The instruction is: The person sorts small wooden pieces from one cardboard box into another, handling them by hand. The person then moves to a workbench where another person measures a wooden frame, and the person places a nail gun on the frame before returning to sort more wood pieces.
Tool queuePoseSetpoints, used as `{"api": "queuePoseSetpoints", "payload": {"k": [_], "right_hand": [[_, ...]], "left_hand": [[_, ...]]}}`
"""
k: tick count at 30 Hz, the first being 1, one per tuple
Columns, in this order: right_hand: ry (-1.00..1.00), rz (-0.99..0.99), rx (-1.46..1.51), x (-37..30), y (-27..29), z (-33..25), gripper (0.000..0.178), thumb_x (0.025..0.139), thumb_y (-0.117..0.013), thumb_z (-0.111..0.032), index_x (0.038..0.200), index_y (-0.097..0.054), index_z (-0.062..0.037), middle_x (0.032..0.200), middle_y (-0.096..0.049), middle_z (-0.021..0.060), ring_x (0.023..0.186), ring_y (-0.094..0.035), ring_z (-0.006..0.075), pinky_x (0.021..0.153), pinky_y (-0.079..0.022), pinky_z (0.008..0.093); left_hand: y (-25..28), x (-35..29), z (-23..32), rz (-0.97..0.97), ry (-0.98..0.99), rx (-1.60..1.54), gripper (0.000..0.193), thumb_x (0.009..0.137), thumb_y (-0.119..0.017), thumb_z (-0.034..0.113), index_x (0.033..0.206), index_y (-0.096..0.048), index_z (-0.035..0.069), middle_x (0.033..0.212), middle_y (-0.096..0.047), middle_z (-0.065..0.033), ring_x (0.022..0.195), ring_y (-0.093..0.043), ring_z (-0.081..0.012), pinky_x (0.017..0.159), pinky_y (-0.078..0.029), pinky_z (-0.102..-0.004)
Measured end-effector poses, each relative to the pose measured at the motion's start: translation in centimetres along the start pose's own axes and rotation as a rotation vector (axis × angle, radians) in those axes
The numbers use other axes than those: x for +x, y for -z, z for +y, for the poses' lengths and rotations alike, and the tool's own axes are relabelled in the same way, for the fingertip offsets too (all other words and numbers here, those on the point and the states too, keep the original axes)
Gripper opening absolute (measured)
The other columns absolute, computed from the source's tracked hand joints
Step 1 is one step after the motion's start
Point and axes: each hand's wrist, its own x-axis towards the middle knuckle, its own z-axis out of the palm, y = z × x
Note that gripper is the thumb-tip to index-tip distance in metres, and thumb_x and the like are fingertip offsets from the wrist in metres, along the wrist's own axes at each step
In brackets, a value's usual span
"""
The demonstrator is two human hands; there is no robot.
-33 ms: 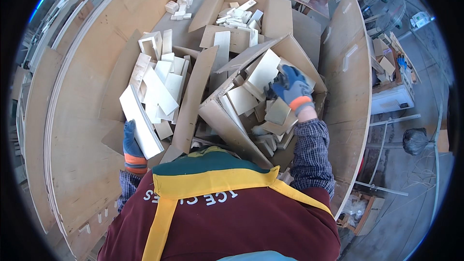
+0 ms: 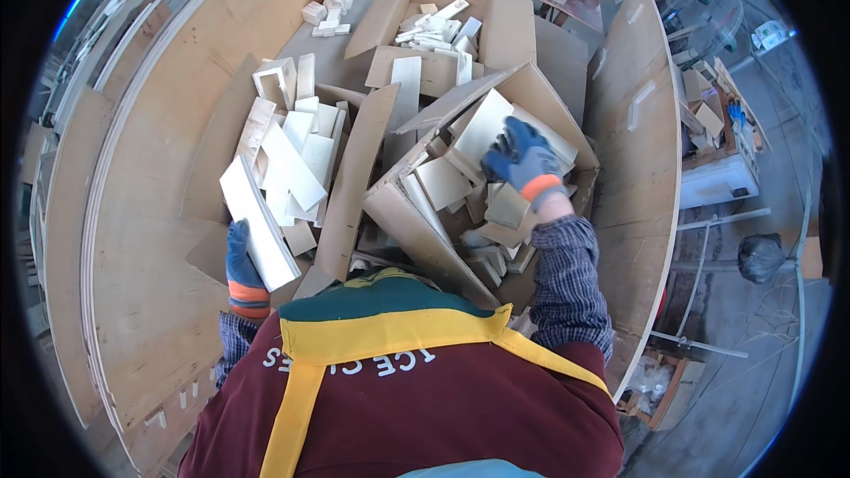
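Observation:
My left hand (image 2: 241, 258), in a blue and grey glove with an orange cuff, grips the edge of a white wooden board (image 2: 259, 228). That board slants over the near left side of the left cardboard box (image 2: 354, 186), which is heaped with pale boards. My right hand (image 2: 524, 159), gloved alike, is over the right cardboard box (image 2: 416, 230) with its fingers spread. It lies against a broad pale board (image 2: 482, 134) there; its fingertips partly cover the board's edge. Several wood offcuts (image 2: 509, 205) lie jumbled below that hand.
A third open box (image 2: 512, 31) with small wood pieces stands beyond. White blocks (image 2: 336, 2) are piled at the far left. Tall plywood walls (image 2: 159, 168) flank the boxes, the right one (image 2: 633, 150) close to my right arm. A fan (image 2: 717, 25) stands outside.
My right hand has shifted slightly left, onto the broad pale board. The left hand and its board have stayed in place.

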Motion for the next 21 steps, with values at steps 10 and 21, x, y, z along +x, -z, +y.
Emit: {"api": "queuePoseSetpoints", "payload": {"k": [10,21], "right_hand": [[0.08,0.067,-0.287,2.5,-2.7,0.9,0.079,0.073,-0.075,-0.026,0.142,-0.037,-0.0184,0.134,-0.051,0.0132,0.116,-0.054,0.0374,0.094,-0.047,0.0453],[0.056,0.733,0.819,-4.6,5.1,5.8,0.057,0.082,-0.063,0.001,0.136,-0.044,-0.002,0.123,-0.057,0.0138,0.111,-0.056,0.0247,0.095,-0.045,0.0341]], "left_hand": [[-0.7,-0.4,-0.3,-0.016,0.037,-0.002,0.052,0.09,-0.059,0.043,0.124,-0.054,0.004,0.094,-0.064,-0.0105,0.08,-0.064,-0.0204,0.07,-0.054,-0.0316],[-0.3,0.0,-0.5,-0.015,0.053,0.043,0.054,0.09,-0.06,0.043,0.125,-0.053,0.004,0.094,-0.064,-0.0115,0.081,-0.064,-0.0209,0.072,-0.054,-0.0321]]}}
